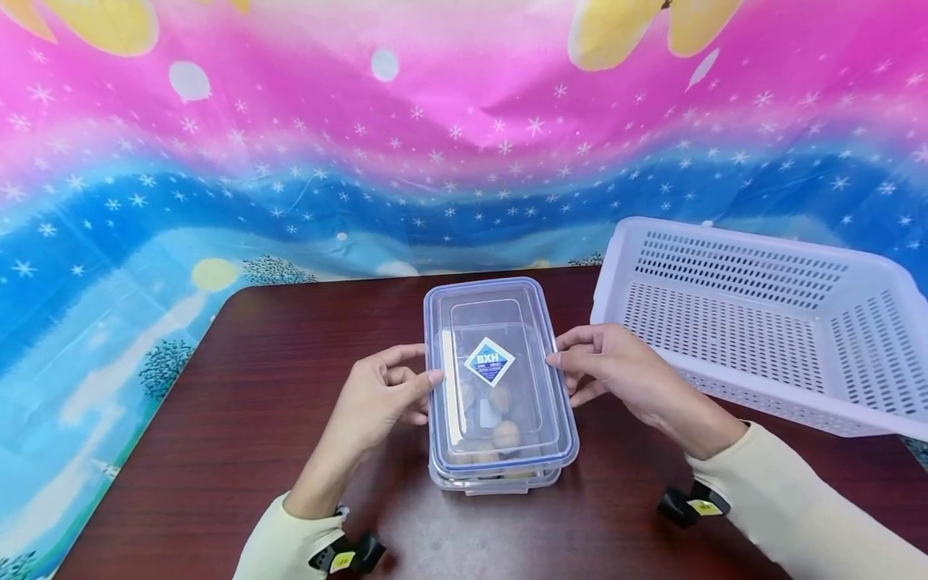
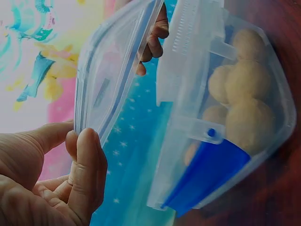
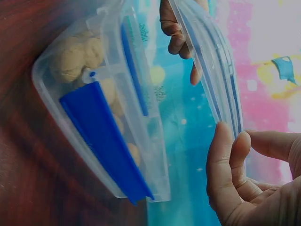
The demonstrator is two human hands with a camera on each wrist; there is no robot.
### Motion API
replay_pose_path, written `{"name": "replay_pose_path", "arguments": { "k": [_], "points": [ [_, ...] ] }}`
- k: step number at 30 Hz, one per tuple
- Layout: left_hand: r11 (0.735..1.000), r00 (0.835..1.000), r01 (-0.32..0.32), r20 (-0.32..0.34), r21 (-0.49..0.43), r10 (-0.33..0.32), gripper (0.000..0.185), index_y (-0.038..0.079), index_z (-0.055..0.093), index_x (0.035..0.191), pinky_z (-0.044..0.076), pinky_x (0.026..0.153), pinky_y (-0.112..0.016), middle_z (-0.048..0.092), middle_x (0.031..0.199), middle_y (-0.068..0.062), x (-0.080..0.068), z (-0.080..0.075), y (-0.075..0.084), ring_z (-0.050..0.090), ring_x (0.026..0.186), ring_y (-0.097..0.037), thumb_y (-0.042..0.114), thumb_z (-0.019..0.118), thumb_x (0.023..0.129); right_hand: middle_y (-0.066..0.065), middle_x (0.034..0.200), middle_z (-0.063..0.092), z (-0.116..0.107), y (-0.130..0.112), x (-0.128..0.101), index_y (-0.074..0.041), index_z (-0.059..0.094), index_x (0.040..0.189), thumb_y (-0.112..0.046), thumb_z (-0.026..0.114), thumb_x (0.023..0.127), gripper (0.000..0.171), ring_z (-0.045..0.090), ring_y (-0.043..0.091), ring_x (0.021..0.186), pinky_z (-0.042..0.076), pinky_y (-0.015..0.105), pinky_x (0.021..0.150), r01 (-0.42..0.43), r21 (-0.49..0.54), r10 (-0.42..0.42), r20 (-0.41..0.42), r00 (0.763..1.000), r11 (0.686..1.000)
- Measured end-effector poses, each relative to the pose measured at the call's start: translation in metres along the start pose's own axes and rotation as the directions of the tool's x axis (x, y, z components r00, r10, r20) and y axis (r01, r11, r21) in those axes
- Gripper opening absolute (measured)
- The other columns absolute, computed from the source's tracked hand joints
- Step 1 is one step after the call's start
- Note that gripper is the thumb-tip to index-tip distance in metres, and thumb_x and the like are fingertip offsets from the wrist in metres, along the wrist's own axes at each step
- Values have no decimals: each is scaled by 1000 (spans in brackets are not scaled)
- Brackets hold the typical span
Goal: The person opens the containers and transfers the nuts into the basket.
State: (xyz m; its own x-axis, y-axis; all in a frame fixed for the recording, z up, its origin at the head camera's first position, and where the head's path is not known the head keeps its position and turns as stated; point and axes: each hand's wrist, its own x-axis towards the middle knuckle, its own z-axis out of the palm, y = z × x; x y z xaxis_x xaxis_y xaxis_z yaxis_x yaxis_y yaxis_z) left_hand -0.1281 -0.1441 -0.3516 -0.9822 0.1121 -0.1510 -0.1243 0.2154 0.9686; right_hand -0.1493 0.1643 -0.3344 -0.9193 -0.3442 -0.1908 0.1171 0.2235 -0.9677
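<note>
Pinching the clear lid [image 1: 500, 370] by both long edges, our left hand [image 1: 384, 395] and right hand [image 1: 616, 372] hold it above the container [image 1: 500, 477] mid-bench [image 1: 239, 387]; its diamond label [image 1: 489, 362] reads "BXH", white basket [image 1: 761, 322] alongside.

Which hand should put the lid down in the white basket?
Probably the right hand: it holds the lid on the side beside the white basket. The left hand is farther away.

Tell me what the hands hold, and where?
Both hold the clear lid by its long edges, left hand and right hand, lifted off the container.
</note>
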Motion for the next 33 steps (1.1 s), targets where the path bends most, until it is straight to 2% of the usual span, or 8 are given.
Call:
{"name": "replay_pose_path", "arguments": {
  "k": [6, 12, 17, 23, 27, 30, 33],
  "points": [
    [999, 1000, -23, -6, 33, 23, 34, 3, 71, 122, 63, 64, -32, 71, 73, -6, -3, -2, 11, 73, 68, -17, 18, 81, 93, 2, 74, 65, -2, -13, -7, 12, 59, 121, -13, 69, 98, 35, 64, 13, 71, 64, 38, 68, 51, -59, -53, -44, 998, 997],
    [996, 998, -66, 11, 63, 65, 31, 0, 74, 117, 64, 67, -37, 77, 84, -10, -7, -4, 20, 75, 73, -18, 21, 79, 95, 6, 84, 72, -1, -23, -15, 4, 63, 122, -16, 71, 100, 31, 70, 17, 74, 64, 37, 72, 85, -132, -101, -120, 988, 988],
    [990, 995, -95, 3, 109, 95, 27, 4, 77, 115, 65, 71, -42, 78, 91, -12, -11, -6, 28, 75, 76, -20, 23, 78, 96, 13, 96, 76, 1, -29, -21, -1, 65, 126, -20, 71, 101, 32, 75, 19, 80, 64, 36, 76, 123, -191, -155, -160, 975, 974],
    [976, 985, -155, -55, 155, 165, 28, 7, 76, 121, 64, 72, -35, 77, 92, -12, -18, -7, 35, 75, 78, -21, 20, 78, 96, 14, 104, 76, 3, -31, -27, -5, 67, 127, -20, 70, 102, 30, 75, 17, 86, 63, 31, 79, 186, -259, -241, -200, 950, 948],
    [961, 973, -188, -95, 202, 210, 26, 12, 78, 120, 61, 71, -29, 75, 90, -10, -21, -6, 37, 72, 78, -16, 20, 79, 95, 13, 110, 75, 4, -30, -29, -5, 69, 125, -19, 69, 103, 26, 75, 17, 93, 63, 30, 82, 234, -247, -285, -198, 938, 940],
    [945, 962, -219, -106, 241, 250, 25, 15, 79, 119, 56, 70, -25, 75, 91, -7, -23, -5, 37, 72, 80, -16, 20, 80, 94, 10, 111, 76, 5, -30, -30, -8, 71, 123, -20, 70, 102, 24, 73, 15, 97, 62, 28, 84, 257, -269, -315, -199, 928, 928],
    [940, 956, -246, -100, 239, 275, 26, 17, 79, 119, 55, 74, -24, 76, 92, -6, -24, -5, 37, 74, 87, -19, 20, 80, 94, 4, 111, 77, 5, -29, -31, -13, 72, 125, -21, 72, 101, 25, 70, 10, 100, 59, 24, 84, 263, -318, -337, -204, 919, 911]
  ]
}}
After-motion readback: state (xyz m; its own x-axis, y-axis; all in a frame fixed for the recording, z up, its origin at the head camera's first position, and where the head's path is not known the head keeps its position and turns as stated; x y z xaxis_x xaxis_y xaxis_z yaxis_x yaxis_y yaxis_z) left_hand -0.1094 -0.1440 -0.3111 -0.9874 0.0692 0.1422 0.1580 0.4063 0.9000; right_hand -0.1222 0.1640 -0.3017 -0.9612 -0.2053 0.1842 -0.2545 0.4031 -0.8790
